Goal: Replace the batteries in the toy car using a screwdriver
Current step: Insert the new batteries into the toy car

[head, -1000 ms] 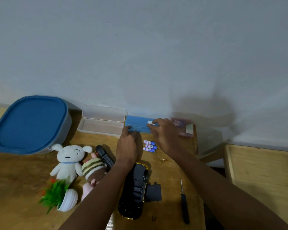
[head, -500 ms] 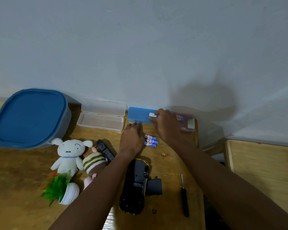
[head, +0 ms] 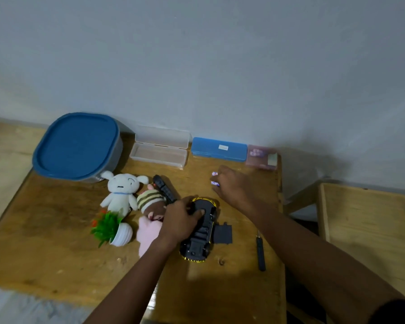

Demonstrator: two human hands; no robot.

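Your left hand point(head: 182, 220) gripped the upturned toy car point(head: 200, 230); your right hand point(head: 232, 187) curled over the batteries point(head: 214, 178). Pinch one squarely.

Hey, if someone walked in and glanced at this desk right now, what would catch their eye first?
Probably the two hands at the middle: the left hand grips an upturned black and yellow toy car, while the right hand reaches over small batteries just behind it. Next, the big blue-lidded tub at the back left, and the white plush toy in front of it.
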